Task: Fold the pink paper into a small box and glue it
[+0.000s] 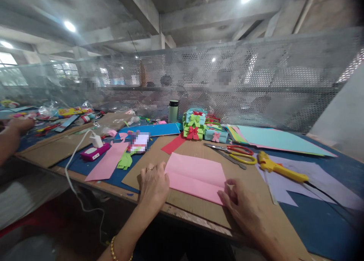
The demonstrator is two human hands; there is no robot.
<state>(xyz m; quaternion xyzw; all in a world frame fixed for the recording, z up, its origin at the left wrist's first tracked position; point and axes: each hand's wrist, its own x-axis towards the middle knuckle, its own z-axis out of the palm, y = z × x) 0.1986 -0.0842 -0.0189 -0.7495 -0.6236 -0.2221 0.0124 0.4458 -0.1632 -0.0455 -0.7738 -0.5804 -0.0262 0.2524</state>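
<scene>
A pink sheet [196, 174] lies across my lower center of the frame, flat on brown cardboard [196, 208], a crease running its length. My left hand [155, 183] rests at its left edge, fingers bent; whether that grip pinches the sheet or merely presses it, I cannot tell. My right hand [240, 200] meets the lower right edge, thumb against the pink and fingers curled; I cannot tell whether this grip closes on it either. I judge the work on this sheet to be at an early stage: the crease is in, but no raised walls, bow or handle show on it, and shaping seems left undone. Just above it, a red strip [173, 143] lies near a stack of small boxes [194, 125] trimmed with bows, apparently finished. Right of center sit red-handled scissors [241, 150] and yellow-handled scissors [246, 160], touching, with a yellow glue gun [281, 171] on a lavender sheet [315, 174] beyond. A purple power strip [93, 152] occupies the left of the bench [327, 227]; at the far left edge, a co-worker's hand [22, 124] enters the frame.
</scene>
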